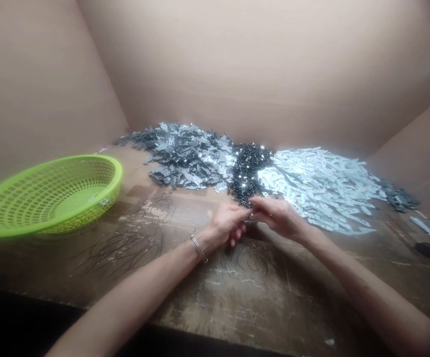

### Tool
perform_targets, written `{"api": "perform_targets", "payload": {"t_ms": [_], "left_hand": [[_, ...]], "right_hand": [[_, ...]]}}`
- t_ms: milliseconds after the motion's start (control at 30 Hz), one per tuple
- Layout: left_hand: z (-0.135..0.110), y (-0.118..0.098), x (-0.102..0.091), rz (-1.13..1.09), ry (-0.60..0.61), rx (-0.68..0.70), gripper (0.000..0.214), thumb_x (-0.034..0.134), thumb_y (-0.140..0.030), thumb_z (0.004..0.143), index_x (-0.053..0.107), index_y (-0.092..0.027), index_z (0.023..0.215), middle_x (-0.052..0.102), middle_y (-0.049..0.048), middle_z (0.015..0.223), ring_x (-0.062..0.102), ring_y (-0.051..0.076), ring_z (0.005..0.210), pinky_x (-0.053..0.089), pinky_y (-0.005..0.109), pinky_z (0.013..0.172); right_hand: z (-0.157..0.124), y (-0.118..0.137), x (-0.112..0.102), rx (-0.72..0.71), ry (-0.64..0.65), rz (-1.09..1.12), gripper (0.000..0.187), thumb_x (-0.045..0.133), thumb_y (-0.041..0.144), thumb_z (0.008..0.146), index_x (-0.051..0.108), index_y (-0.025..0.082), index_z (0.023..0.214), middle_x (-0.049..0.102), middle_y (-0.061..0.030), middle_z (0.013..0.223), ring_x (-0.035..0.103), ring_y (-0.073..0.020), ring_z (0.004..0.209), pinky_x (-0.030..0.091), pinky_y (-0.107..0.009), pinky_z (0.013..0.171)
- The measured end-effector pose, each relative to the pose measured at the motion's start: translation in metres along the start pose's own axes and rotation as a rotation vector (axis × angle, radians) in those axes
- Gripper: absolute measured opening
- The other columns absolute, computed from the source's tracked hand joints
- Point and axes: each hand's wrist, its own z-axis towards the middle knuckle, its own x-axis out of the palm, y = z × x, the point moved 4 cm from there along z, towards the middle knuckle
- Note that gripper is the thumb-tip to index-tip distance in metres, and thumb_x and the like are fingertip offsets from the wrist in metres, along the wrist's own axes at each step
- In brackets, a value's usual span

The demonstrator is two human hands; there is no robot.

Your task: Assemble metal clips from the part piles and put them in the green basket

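My left hand (pixel 227 223) and my right hand (pixel 274 215) meet over the middle of the worn wooden table (pixel 215 297). The fingers of both are closed, the fingertips pinched together around something small and shiny that I cannot make out. A bracelet (pixel 199 248) circles my left wrist. Just beyond the fingertips lies a heap of small dark, glinting round parts (pixel 250 168). Flat dark-grey metal pieces (pixel 192 158) are piled to its left. A spread of long, pale silvery strips (pixel 326 188) covers the table to its right.
A lime-green plastic basket (pixel 54 193) with open mesh sides stands at the left. Smaller dark pieces (pixel 399 196) lie past the strips on the right, near a black round object (pixel 426 250). Brownish walls (pixel 252 64) close in the table's back and sides.
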Motion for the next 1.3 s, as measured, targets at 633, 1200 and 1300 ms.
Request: {"api": "perform_targets", "payload": {"t_ms": [633, 1200, 1300], "left_hand": [[-0.001, 0.001, 0.002, -0.056, 0.051, 0.016, 0.021, 0.053, -0.033, 0.067, 0.047, -0.013, 0.066, 0.043, -0.0046, 0.045, 0.036, 0.003, 0.028, 0.026, 0.015, 0.025], [-0.002, 0.001, 0.006, -0.007, 0.098, -0.002, 0.019, 0.053, -0.03, 0.065, 0.046, -0.013, 0.065, 0.043, -0.0051, 0.045, 0.035, 0.003, 0.028, 0.027, 0.014, 0.023], [-0.003, 0.0, 0.007, -0.013, 0.096, 0.007, 0.019, 0.054, -0.03, 0.065, 0.047, -0.012, 0.066, 0.043, -0.0047, 0.046, 0.035, 0.003, 0.028, 0.027, 0.014, 0.024]], "right_hand": [[-0.002, 0.002, -0.005, 0.12, 0.088, 0.405, 0.013, 0.054, 0.025, 0.072, 0.062, 0.018, 0.08, 0.058, -0.0015, 0.07, 0.052, -0.0109, 0.062, 0.041, -0.024, 0.057], [-0.01, 0.009, -0.007, 0.117, 0.023, 0.351, 0.011, 0.054, 0.018, 0.071, 0.059, 0.016, 0.08, 0.058, -0.0034, 0.074, 0.052, -0.0129, 0.068, 0.041, -0.028, 0.064], [-0.012, 0.009, -0.004, 0.103, -0.003, 0.315, 0.013, 0.056, 0.018, 0.069, 0.06, 0.016, 0.081, 0.059, -0.0041, 0.076, 0.052, -0.0145, 0.07, 0.041, -0.029, 0.066]]}}
